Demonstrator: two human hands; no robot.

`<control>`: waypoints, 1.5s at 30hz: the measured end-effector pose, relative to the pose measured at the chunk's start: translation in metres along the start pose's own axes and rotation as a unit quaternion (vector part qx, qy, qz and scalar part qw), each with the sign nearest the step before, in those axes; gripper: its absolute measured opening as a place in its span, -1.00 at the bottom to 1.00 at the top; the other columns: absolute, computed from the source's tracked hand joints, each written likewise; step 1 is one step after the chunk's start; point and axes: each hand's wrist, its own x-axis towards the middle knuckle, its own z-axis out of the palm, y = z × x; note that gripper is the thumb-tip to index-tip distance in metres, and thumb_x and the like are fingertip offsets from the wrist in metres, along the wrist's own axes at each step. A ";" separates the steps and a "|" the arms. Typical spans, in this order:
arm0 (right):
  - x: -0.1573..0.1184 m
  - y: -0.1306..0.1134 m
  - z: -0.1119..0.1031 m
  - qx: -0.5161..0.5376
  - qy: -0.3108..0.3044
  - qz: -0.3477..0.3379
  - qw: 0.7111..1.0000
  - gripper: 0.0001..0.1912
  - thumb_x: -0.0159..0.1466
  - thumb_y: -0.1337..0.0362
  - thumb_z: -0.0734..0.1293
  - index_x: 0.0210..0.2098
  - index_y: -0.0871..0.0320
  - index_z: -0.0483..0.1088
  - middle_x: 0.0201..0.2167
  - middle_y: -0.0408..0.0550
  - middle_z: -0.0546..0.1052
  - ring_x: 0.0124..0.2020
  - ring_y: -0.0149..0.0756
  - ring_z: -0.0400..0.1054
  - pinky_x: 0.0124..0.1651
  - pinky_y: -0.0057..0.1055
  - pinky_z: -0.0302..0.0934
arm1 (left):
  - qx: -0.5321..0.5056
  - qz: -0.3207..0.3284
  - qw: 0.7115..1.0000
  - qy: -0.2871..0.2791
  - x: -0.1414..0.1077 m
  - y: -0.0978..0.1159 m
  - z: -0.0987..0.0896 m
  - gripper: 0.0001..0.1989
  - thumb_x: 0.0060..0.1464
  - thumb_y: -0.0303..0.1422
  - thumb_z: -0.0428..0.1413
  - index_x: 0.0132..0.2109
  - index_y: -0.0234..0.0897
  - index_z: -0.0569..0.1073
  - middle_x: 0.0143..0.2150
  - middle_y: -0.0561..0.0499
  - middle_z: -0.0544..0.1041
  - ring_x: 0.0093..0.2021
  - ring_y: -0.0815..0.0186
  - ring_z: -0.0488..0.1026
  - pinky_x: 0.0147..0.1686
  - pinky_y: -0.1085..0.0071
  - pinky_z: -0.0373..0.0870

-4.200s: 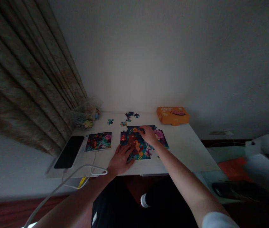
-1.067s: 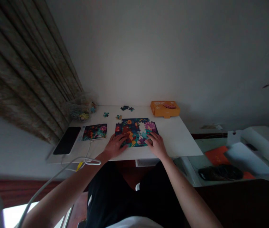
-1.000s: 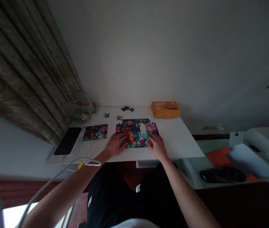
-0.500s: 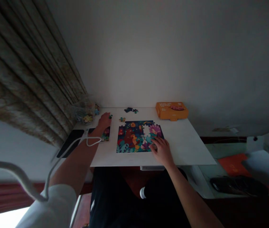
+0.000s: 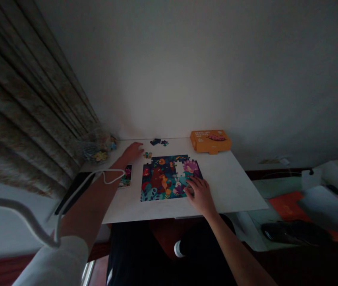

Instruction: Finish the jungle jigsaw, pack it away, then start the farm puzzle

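A nearly whole jigsaw puzzle (image 5: 164, 178) with a dark jungle scene lies flat on the white table (image 5: 231, 190), and a pale gap (image 5: 180, 169) shows near its upper right. My right hand (image 5: 200, 194) rests on the puzzle's lower right edge, fingers spread, holding nothing I can see. My left hand (image 5: 132, 152) is further back, just left of a small loose puzzle piece (image 5: 147, 155). Whether it holds a piece is hidden. Under my left forearm lies a printed picture card (image 5: 125, 176), mostly covered.
Dark loose pieces (image 5: 156, 142) lie near the table's back edge. An orange box (image 5: 211, 142) stands back right, and a clear bag of odds (image 5: 97, 147) sits back left by a curtain. A white cable (image 5: 109, 174) loops around my left wrist.
My left hand has left the puzzle and moved back and left, over the picture card. A teal loose piece no longer shows on the table. My right hand stays at the puzzle.
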 end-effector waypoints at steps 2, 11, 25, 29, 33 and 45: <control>0.000 -0.001 0.000 0.001 0.003 0.001 1.000 -0.67 0.41 0.14 0.27 0.10 0.02 0.51 0.16 0.08 0.55 0.21 0.06 0.36 0.32 0.13 0.10 | -0.001 0.006 1.000 -0.004 0.013 0.030 0.016 -0.57 0.27 -0.28 0.06 0.25 -0.20 0.46 0.33 -0.14 0.45 0.28 0.13 0.42 0.28 0.24 0.32; 0.002 -0.005 -0.004 -0.001 -0.013 0.020 1.000 -0.71 0.41 0.15 0.31 0.08 0.00 0.50 0.17 0.05 0.56 0.22 0.07 0.36 0.33 0.15 0.10 | -0.010 0.022 1.000 -0.010 0.058 0.121 0.060 -0.55 0.30 -0.18 0.07 0.25 -0.21 0.46 0.35 -0.24 0.42 0.37 -0.05 0.27 0.41 -0.10 -0.05; 0.002 -0.007 -0.006 0.017 -0.026 0.036 0.999 -0.71 0.41 0.18 0.31 0.08 0.03 0.50 0.17 0.04 0.55 0.24 0.04 0.34 0.37 0.13 0.03 | -0.168 -0.035 0.984 -0.044 0.090 0.133 0.059 -0.43 -0.10 -0.51 0.31 0.12 -0.24 0.53 0.07 -0.20 0.58 0.11 -0.03 0.49 0.18 0.05 0.31; 0.003 -0.008 -0.007 0.016 -0.034 0.039 0.999 -0.70 0.40 0.18 0.32 0.09 0.04 0.50 0.18 0.05 0.55 0.25 0.06 0.33 0.37 0.14 0.01 | -0.264 -0.017 0.964 -0.008 0.076 0.141 0.054 -0.50 -0.10 -0.60 0.27 0.04 -0.23 0.57 0.00 -0.14 0.58 0.04 0.10 0.52 0.11 0.21 0.41; 0.004 -0.008 -0.008 0.022 -0.030 0.039 0.999 -0.71 0.38 0.20 0.35 0.08 0.03 0.51 0.18 0.06 0.54 0.24 0.08 0.33 0.36 0.14 0.03 | -0.352 -0.035 0.935 0.020 0.039 0.153 0.053 -0.55 0.00 -0.51 0.25 0.09 -0.25 0.55 -0.05 -0.12 0.59 -0.14 0.18 0.58 -0.11 0.26 0.54; 0.006 0.010 -0.007 0.156 0.102 0.068 0.980 -0.76 0.41 0.19 0.29 -0.04 0.09 0.55 -0.03 0.09 0.62 0.05 -0.02 0.45 0.18 -0.04 0.28 | -0.652 -0.107 0.747 0.076 -0.138 0.213 0.081 -0.66 0.01 -0.37 0.28 -0.02 -0.24 0.59 -0.07 -0.06 0.61 -0.18 0.28 0.57 -0.24 0.40 0.56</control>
